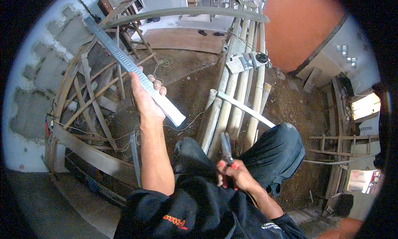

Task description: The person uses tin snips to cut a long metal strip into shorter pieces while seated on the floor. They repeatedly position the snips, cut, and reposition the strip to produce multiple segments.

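My left hand (146,100) is wrapped round a long, light metal channel (114,50) with rows of slots along it. The channel slants from near my lap up to the far left. Low in front of my body, my right hand (243,177) grips a pair of tin snips (226,147) by the red handles. Their blades point away from me over the bamboo poles (236,101), and are slightly blurred. A short pale metal strip (245,109) lies across the poles, with its near end by my right knee.
Farther along the poles lie a whitish box (240,64) and a dark round item (261,58). Timber framing (89,96) with loose cord stands at the left. A curved plank (186,14) spans the far side. Bare soil (182,79) lies below, and a ladder-like wooden frame (342,145) stands right.
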The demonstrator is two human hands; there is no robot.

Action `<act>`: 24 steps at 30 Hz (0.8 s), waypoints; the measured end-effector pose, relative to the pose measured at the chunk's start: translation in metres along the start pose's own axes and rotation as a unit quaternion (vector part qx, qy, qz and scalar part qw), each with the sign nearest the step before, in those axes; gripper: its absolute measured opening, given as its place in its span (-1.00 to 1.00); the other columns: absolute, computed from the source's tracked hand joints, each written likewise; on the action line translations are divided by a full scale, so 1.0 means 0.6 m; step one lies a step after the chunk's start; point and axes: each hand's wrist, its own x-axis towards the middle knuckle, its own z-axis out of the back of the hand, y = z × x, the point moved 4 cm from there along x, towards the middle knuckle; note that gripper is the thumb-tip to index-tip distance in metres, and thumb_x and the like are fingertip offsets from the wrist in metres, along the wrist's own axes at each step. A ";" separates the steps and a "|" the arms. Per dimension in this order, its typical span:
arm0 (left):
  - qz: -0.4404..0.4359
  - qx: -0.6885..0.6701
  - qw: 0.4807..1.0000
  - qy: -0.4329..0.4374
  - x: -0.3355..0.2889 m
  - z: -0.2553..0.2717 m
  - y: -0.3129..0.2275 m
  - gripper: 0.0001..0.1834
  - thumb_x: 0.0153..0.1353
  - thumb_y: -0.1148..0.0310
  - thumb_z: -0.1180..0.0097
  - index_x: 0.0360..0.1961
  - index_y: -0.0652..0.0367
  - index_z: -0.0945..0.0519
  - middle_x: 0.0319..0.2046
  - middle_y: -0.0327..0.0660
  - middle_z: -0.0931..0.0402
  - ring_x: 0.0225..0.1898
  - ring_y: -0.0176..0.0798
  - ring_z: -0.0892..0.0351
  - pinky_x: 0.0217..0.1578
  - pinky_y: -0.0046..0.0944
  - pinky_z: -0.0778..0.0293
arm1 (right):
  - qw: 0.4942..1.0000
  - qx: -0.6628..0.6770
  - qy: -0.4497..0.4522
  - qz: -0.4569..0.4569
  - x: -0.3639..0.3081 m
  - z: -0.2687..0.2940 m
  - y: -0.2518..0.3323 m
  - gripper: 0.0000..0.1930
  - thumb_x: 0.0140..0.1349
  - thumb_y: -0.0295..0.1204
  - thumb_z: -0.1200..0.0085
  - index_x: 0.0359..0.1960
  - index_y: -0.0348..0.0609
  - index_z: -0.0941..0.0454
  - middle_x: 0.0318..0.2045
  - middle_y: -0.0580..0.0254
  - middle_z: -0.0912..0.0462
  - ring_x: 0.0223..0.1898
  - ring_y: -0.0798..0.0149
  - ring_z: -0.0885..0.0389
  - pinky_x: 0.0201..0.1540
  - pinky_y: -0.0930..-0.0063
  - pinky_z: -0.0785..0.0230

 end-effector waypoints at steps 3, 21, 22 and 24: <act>0.097 -0.001 0.993 0.071 -0.022 0.003 0.023 -0.51 0.41 -0.10 0.04 0.11 0.05 -0.35 -0.45 -0.31 -0.34 -0.57 -0.40 -0.35 -0.63 -0.38 -0.29 | 0.951 -0.099 -0.158 0.247 -0.008 0.026 0.052 -0.92 0.27 -0.57 -0.12 -0.37 -0.14 -0.47 -0.50 0.42 -0.54 -0.47 0.51 -0.46 -0.45 0.53 -0.34; 0.309 -0.047 0.945 0.099 -0.124 -0.011 0.180 -0.48 0.40 -0.08 0.01 0.13 0.10 -0.33 -0.50 -0.32 -0.30 -0.63 -0.43 -0.27 -0.71 -0.42 -0.23 | 0.662 -0.379 -0.159 0.626 -0.033 -0.031 0.138 -0.64 0.00 -0.38 -0.24 -0.17 -0.24 -0.47 -0.38 0.09 -0.53 -0.37 0.00 -0.56 -0.27 0.19 -0.44; 0.316 -0.049 0.943 0.095 -0.124 -0.011 0.181 -0.48 0.40 -0.08 0.01 0.13 0.10 -0.33 -0.50 -0.32 -0.30 -0.63 -0.43 -0.27 -0.71 -0.42 -0.23 | 0.661 -0.384 -0.156 0.626 -0.031 -0.032 0.137 -0.64 0.02 -0.36 -0.24 -0.17 -0.24 -0.47 -0.37 0.09 -0.53 -0.37 0.00 -0.56 -0.28 0.19 -0.44; 0.307 -0.052 0.946 0.089 -0.125 -0.008 0.178 -0.48 0.41 -0.08 0.01 0.13 0.11 -0.33 -0.50 -0.31 -0.30 -0.63 -0.42 -0.27 -0.71 -0.42 -0.23 | 0.649 -0.377 -0.141 0.645 -0.031 -0.032 0.139 -0.67 0.08 -0.33 -0.22 -0.18 -0.24 -0.47 -0.35 0.09 -0.55 -0.35 0.01 -0.58 -0.27 0.20 -0.46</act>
